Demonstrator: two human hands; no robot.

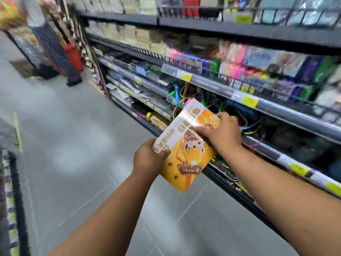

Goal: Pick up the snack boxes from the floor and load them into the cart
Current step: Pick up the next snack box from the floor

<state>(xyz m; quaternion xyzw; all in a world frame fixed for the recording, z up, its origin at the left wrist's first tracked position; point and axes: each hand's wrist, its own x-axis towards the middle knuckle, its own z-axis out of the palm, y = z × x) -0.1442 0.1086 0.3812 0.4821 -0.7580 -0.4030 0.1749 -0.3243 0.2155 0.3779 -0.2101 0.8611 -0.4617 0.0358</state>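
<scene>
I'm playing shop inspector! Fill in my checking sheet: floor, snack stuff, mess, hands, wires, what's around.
Surface: grey tiled floor.
Job's things: yellow snack box, held off the floor; cart not in view.
Clutter: red thing far down the aisle, too blurred to name.
Hands: left hand grips the box's lower corner; right hand holds its upper side.
Cables: coloured cords on a low shelf.
Surroundings: stocked shelves on the right.

Snack box (186,150) print partly under right hand (219,133); shelf goods (258,60), price tags (250,102) blurred.
</scene>
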